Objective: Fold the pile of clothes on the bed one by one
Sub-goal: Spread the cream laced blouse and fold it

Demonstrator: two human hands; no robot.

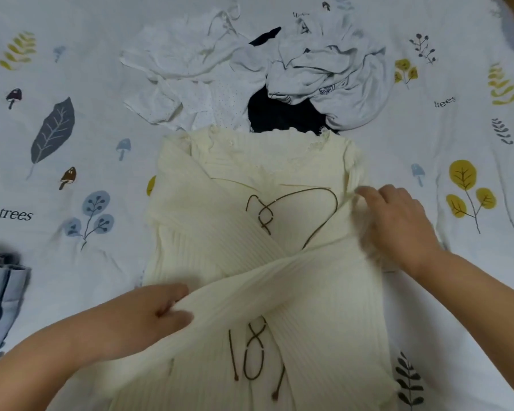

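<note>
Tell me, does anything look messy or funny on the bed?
Yes. Behind the cream sweater being folded, a heap of clothes lies crumpled and tangled, white pieces over a dark one. The brown lace on the sweater loops loose across its front. Nothing looks torn or spilled.

The cream top (279, 286) at centre frame is matt ribbed knit with a lacy neckline and thin brown cord lacing (264, 215). The bedsheet (72, 69) is smooth printed cloth. The upper-centre pile (250, 69) is soft, crumpled fabric.

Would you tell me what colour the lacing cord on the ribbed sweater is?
Brown, against the cream ribbed sweater; the lacing cord shows best in the head view.
</note>
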